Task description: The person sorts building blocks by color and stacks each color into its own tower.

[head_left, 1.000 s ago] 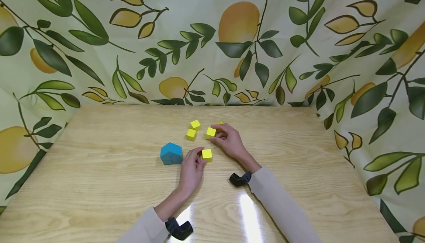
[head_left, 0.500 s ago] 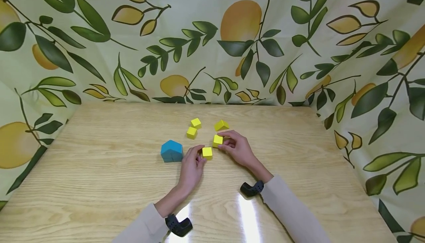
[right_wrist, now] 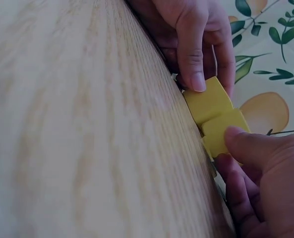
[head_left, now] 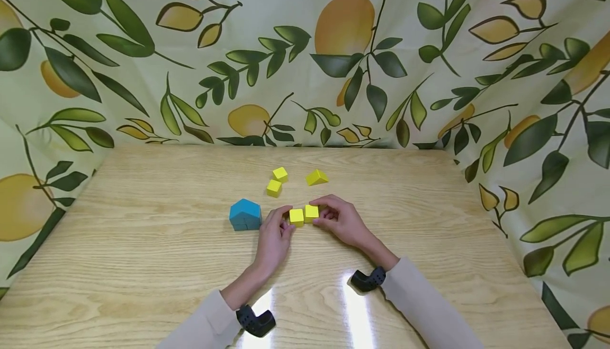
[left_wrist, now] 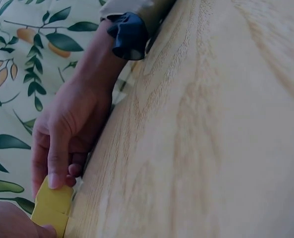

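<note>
Just right of the table's middle, two yellow cubes stand side by side. My left hand [head_left: 274, 239] pinches the left yellow cube [head_left: 296, 217] between thumb and fingers. Opposite it, my right hand [head_left: 344, 223] grips the right yellow cube [head_left: 312, 213] by its right side. In the right wrist view the left cube [right_wrist: 208, 101] and the right cube [right_wrist: 222, 131] meet, slightly offset, with the right thumb [right_wrist: 246, 141] pressed on the nearer one. A blue house-shaped block group [head_left: 245, 215], with seams on its front, stands close beside the left hand.
Behind the hands lie two more yellow cubes, a far one [head_left: 280, 174] and a nearer one [head_left: 274, 188], almost corner to corner. A yellow triangular block [head_left: 316, 177] rests to their right. The wooden table [head_left: 157, 253] ends at a leaf-and-fruit patterned cloth [head_left: 276, 10].
My right hand has brought its yellow cube toward me and slightly right, up against the left cube, uncovering the triangular block behind. My left hand has stayed in place on its cube.
</note>
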### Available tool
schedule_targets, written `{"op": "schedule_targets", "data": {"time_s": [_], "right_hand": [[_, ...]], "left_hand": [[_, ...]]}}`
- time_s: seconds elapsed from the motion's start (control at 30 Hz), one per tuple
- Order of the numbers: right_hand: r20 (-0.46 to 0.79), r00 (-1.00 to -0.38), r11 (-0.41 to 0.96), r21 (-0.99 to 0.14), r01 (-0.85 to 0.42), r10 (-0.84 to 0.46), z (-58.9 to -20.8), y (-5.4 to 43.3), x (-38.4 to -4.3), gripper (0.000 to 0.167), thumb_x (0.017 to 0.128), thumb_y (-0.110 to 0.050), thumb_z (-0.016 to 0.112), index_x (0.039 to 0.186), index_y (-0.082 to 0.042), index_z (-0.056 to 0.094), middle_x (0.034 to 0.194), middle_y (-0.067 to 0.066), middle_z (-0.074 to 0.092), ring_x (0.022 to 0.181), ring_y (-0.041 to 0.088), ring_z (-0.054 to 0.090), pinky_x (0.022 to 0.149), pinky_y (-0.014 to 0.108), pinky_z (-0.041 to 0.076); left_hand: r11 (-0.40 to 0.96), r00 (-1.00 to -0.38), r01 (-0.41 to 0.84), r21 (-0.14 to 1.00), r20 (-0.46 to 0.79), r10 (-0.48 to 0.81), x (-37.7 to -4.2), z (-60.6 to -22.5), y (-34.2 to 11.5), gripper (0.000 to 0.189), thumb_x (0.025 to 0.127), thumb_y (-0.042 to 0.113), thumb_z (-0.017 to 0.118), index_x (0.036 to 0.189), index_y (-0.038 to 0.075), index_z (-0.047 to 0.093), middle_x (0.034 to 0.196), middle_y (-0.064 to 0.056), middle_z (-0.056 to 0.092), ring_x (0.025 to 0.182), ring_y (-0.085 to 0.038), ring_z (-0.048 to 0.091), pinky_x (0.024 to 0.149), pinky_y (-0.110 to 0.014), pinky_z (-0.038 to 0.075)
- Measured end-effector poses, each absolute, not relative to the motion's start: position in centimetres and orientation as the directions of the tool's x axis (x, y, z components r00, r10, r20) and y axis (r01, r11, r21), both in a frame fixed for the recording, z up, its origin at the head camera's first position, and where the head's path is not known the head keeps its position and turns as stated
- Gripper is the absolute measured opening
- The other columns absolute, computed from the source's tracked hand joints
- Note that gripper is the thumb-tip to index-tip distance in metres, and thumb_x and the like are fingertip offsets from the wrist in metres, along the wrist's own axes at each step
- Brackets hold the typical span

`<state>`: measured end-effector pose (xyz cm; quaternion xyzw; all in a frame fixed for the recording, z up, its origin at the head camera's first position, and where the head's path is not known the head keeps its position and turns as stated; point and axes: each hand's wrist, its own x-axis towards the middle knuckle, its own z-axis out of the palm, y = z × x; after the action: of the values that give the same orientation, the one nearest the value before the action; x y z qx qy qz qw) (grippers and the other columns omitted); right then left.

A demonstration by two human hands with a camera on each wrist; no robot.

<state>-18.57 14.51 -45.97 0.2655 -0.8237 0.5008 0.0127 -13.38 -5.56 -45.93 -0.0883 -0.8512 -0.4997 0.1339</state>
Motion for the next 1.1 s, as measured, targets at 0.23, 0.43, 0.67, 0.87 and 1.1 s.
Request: {"op": "schedule_targets", "data": {"time_s": [0.23, 0.43, 0.67, 0.87, 1.1], "right_hand": [[0.289, -0.832, 0.346, -0.808, -0.477, -0.474, -46.0, 14.6, -18.7, 0.038, 0.083, -0.009, 0.074, 0.120, -0.012, 0.065, 0.102, 0.003, 0.061, 0.074, 0.016, 0.056, 0.063, 0.027, 0.049], [0.299, -0.822, 0.343, -0.800, -0.493, -0.485, -43.5, 13.8, -17.3, 0.036, 0.082, 0.001, 0.073, 0.117, 0.000, 0.064, 0.100, 0.011, 0.061, 0.073, 0.017, 0.055, 0.062, 0.026, 0.048], [0.276, -0.827, 0.359, -0.801, -0.480, -0.489, -42.3, 13.6, -16.8, 0.036, 0.081, 0.004, 0.072, 0.116, 0.004, 0.063, 0.097, 0.016, 0.061, 0.073, 0.022, 0.055, 0.062, 0.026, 0.047], [0.247, -0.840, 0.369, -0.812, -0.451, -0.483, -43.0, 13.7, -17.3, 0.037, 0.082, 0.003, 0.072, 0.117, 0.003, 0.063, 0.096, 0.015, 0.061, 0.074, 0.025, 0.055, 0.063, 0.027, 0.047], [0.252, -0.847, 0.369, -0.815, -0.447, -0.469, -45.5, 14.2, -18.4, 0.040, 0.081, -0.004, 0.075, 0.120, -0.005, 0.065, 0.098, 0.009, 0.061, 0.074, 0.023, 0.055, 0.062, 0.027, 0.047]], "left_hand": [[0.486, -0.950, 0.279, 0.828, 0.312, 0.014, -13.4, -45.8, -5.5, 0.039, 0.084, -0.010, 0.067, 0.121, -0.002, 0.058, 0.085, -0.008, 0.053, 0.070, -0.013, 0.049, 0.060, -0.023, 0.044], [0.482, -0.943, 0.298, 0.824, 0.332, 0.014, -13.4, -46.0, -5.5, 0.039, 0.082, -0.012, 0.067, 0.120, -0.003, 0.058, 0.085, -0.008, 0.053, 0.068, -0.013, 0.049, 0.059, -0.023, 0.044], [0.484, -0.943, 0.299, 0.822, 0.333, 0.017, -13.5, -46.1, -5.5, 0.039, 0.083, -0.011, 0.067, 0.120, -0.003, 0.058, 0.086, -0.008, 0.053, 0.069, -0.013, 0.049, 0.059, -0.023, 0.044], [0.478, -0.944, 0.294, 0.827, 0.329, 0.011, -13.5, -46.1, -5.5, 0.040, 0.082, -0.011, 0.068, 0.120, -0.003, 0.058, 0.085, -0.007, 0.053, 0.068, -0.013, 0.048, 0.058, -0.023, 0.044], [0.487, -0.945, 0.292, 0.823, 0.328, 0.012, -13.5, -46.1, -5.5, 0.040, 0.082, -0.011, 0.068, 0.120, -0.004, 0.058, 0.085, -0.008, 0.053, 0.069, -0.013, 0.048, 0.059, -0.023, 0.044]]}}
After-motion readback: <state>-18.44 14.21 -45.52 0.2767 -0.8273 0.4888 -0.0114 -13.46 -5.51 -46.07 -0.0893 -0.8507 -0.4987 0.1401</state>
